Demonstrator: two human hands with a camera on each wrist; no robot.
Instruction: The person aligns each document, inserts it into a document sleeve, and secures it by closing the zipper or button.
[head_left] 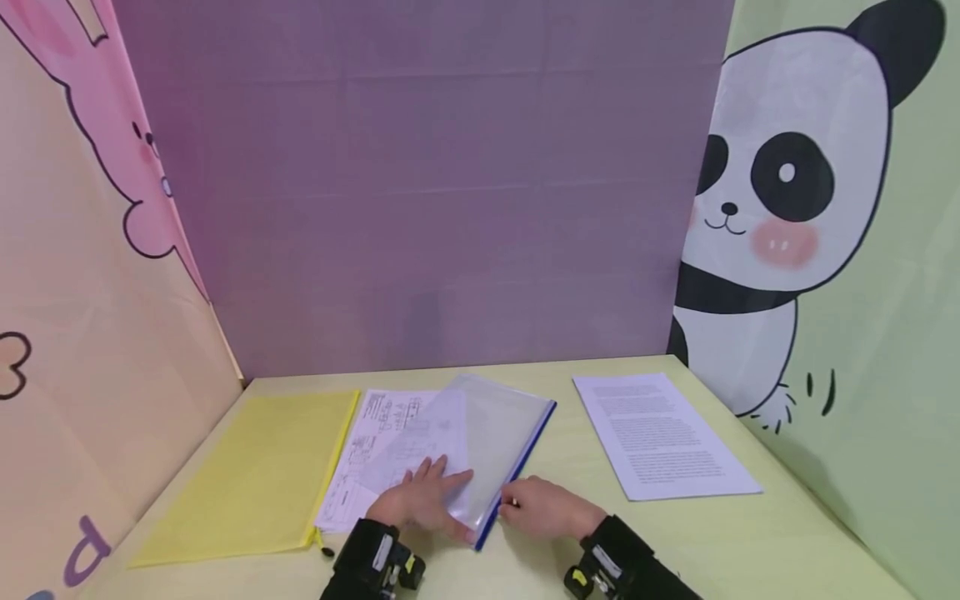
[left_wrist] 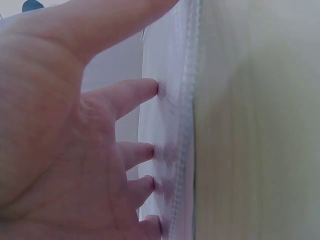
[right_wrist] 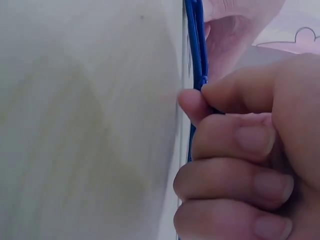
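Observation:
A clear folder (head_left: 498, 433) with a blue zipper edge (head_left: 534, 439) lies tilted over printed sheets (head_left: 390, 421). My left hand (head_left: 427, 500) presses on its lower part with fingers spread; in the left wrist view the fingertips of the left hand (left_wrist: 65, 130) touch the clear surface. At the blue edge, my right hand (head_left: 551, 507) pinches the zipper between thumb and index finger. The right wrist view shows that right hand (right_wrist: 240, 150) with its other fingers curled beside the blue zipper (right_wrist: 198, 45); the pull itself is mostly hidden by the fingertips.
To the left lies a yellow zip folder (head_left: 247, 475), its edge beside the printed sheets. A stack of printed paper (head_left: 663, 437) rests on the right side of the table (head_left: 757, 550). Purple cloth (head_left: 450, 208) hangs behind the table, with patterned cloths at both sides.

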